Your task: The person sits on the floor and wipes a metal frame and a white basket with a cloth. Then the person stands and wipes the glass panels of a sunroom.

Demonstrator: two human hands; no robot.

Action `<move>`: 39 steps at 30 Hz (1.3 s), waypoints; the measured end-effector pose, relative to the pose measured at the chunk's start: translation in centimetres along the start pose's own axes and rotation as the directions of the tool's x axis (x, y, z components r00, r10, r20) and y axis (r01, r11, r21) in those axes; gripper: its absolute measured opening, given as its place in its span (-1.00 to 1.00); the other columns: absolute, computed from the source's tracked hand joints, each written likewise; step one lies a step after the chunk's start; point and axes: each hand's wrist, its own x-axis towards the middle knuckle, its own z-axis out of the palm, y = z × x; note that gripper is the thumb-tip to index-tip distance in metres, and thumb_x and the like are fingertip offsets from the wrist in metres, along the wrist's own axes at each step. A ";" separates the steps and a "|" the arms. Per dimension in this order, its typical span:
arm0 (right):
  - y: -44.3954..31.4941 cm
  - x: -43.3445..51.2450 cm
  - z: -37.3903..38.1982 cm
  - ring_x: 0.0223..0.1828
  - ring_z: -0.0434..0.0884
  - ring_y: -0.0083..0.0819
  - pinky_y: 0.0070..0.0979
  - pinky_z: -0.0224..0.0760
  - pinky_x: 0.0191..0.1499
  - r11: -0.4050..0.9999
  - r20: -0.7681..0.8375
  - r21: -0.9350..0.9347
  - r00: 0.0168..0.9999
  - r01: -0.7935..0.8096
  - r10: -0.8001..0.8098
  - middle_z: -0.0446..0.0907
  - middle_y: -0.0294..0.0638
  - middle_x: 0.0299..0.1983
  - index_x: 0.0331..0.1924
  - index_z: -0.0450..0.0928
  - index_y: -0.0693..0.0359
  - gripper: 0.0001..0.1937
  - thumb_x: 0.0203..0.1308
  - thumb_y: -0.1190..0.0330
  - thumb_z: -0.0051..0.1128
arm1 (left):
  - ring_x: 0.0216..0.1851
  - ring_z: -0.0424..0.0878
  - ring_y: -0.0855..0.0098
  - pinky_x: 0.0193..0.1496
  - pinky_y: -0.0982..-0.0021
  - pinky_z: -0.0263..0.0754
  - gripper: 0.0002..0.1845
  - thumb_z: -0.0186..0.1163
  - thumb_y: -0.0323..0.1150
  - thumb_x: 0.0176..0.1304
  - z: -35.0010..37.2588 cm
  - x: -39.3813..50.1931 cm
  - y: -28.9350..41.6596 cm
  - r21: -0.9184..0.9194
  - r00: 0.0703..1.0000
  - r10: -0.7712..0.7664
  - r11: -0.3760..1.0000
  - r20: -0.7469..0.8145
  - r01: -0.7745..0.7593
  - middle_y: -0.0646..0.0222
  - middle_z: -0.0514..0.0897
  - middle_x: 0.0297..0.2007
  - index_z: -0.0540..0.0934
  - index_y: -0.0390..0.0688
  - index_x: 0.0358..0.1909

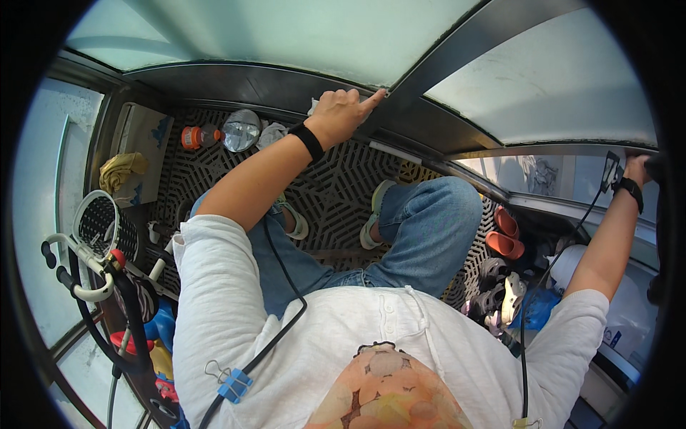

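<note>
My left hand (340,115) is at the metal window frame (300,83), its fingers curled over a white cloth (314,105) that is mostly hidden beneath them. Its index finger reaches to the lower corner of a frosted glass pane (300,32), beside the upright bar (445,51). Far to the right, my right hand (636,167) is up by the edge of the window frame; the dark rim of the picture cuts off its fingers, so its grip is unclear. Both wrists wear black bands, and a small device (610,170) on a cable sits by the right one.
Slatted mats (332,187) cover the floor. Bottles (241,130) and a cardboard box (142,145) with a yellow cloth (123,170) lie at left. Handlebars with a basket (99,220) stand close by my left arm. Orange slippers (505,244) and other shoes lie at right.
</note>
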 end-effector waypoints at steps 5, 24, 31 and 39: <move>0.0 0.2 0.1 0.23 0.47 -0.04 -0.07 0.37 0.15 1.000 0.010 -0.009 1.000 0.009 -0.009 0.39 0.01 0.31 0.27 0.33 0.43 -0.22 0.29 -0.17 -0.19 | -0.39 0.66 0.26 -0.41 0.25 0.56 -0.66 0.15 -0.37 0.29 0.6 0.4 -0.4 -0.069 0.949 0.031 0.996 -0.313 -0.055 0.33 0.62 -0.40 0.52 -0.01 0.11; -0.9 0.1 0.2 0.25 0.47 0.01 -0.07 0.43 0.16 0.994 0.123 -0.065 0.989 0.090 -0.081 0.37 0.11 0.31 0.28 0.30 0.50 -0.12 0.31 -0.27 -0.26 | -0.19 0.69 0.28 -0.23 0.30 0.64 -0.56 0.32 -0.47 0.01 -7.4 1.2 1.7 -0.147 0.943 -0.014 0.988 -0.334 -0.037 0.42 0.64 -0.15 0.59 0.12 -0.02; -1.7 -1.7 0.6 0.14 0.60 -0.05 -0.09 0.65 -0.05 0.998 0.151 0.028 0.987 0.056 -0.060 0.54 0.01 0.14 0.23 0.40 0.40 -0.14 0.37 -0.31 -0.49 | -0.20 0.61 0.47 -0.29 0.39 0.57 -0.64 0.32 -0.28 0.05 -9.8 7.2 4.3 0.150 0.548 0.237 0.968 -0.802 -0.199 0.54 0.53 -0.23 0.60 0.20 -0.05; -2.7 -2.9 0.6 0.23 0.51 -0.11 -0.31 0.27 0.34 0.998 0.093 -0.058 0.995 0.025 -0.019 0.52 0.04 0.22 0.29 0.38 0.40 -0.02 0.30 -0.41 -0.59 | -0.28 0.62 0.32 -0.36 0.35 0.62 -0.84 0.22 -0.34 0.13 4.0 4.9 4.5 0.203 0.937 0.292 0.946 -0.190 -0.253 0.37 0.53 -0.24 0.62 -0.08 -0.24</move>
